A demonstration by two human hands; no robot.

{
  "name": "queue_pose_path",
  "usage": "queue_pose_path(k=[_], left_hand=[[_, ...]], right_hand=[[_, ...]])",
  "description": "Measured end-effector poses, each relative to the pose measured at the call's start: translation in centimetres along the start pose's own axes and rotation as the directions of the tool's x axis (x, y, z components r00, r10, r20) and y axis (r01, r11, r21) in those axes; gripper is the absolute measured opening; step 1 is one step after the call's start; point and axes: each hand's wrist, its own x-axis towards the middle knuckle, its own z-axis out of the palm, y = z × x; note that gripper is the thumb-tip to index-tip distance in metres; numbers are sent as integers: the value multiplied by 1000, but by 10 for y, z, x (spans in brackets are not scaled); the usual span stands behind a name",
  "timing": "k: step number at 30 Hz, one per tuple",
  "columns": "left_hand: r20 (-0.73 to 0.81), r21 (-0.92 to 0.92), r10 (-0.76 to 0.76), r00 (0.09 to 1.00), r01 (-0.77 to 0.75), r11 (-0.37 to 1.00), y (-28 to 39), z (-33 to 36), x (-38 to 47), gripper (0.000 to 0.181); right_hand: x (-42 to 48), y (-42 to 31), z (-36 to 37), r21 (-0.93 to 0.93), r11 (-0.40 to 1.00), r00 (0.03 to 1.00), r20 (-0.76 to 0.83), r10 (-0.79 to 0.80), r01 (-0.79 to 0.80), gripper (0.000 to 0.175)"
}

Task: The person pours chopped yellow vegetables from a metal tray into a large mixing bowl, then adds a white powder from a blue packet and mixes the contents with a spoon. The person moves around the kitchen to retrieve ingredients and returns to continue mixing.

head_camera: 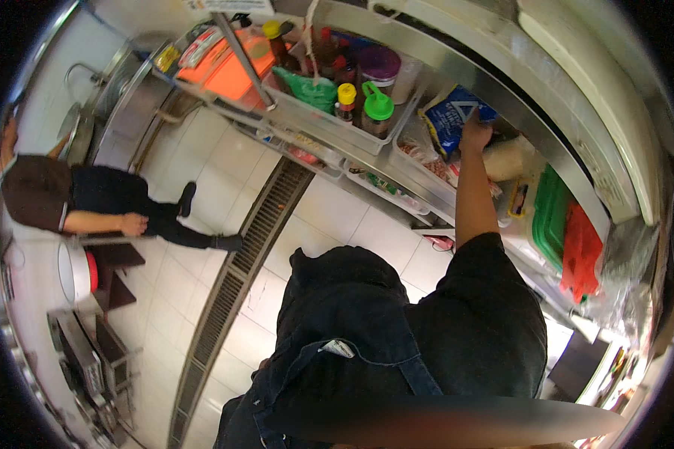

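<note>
My right hand (475, 134) reaches over the shelf and grips the upper part of a blue plastic packet (448, 119) printed with white and yellow. The packet stands tilted above a clear plastic bin (427, 178) that holds bagged reddish-brown dry food (433, 164). Beside my wrist, within the same row, lies a pale bag (505, 159). My left hand is out of view, behind my dark apron (342, 314); only a sliver of skin shows at its edge.
Another clear bin (337, 124) holds a green-capped shaker (377, 109), a yellow-capped bottle (346, 101) and a purple-lidded jar (379, 64). A green lid (553, 216) and red bag (581, 252) are at right. A co-worker (39, 193) stands left, beyond the floor drain grate (241, 275).
</note>
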Motion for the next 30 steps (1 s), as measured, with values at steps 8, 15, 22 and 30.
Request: queue_pose_path(k=[8,15,22,30], left_hand=[[-253,165,268,930,-232,959,18,100,-19,32],[37,-786,-138,990,114,608,10,101,-26,39],[141,-883,-390,910,294,366,-84,135,-101,37],[-461,-669,-235,856,-161,725,-210,104,-156,51]], right_hand=[[-2,-75,-93,-900,227,907,299,-296,371,47],[-57,-172,-168,19,999,977,212,23,-27,44],[-191,-242,-200,320,946,906,412,-94,-47,40],[-436,-362,-176,376,924,517,807,-287,-74,28]])
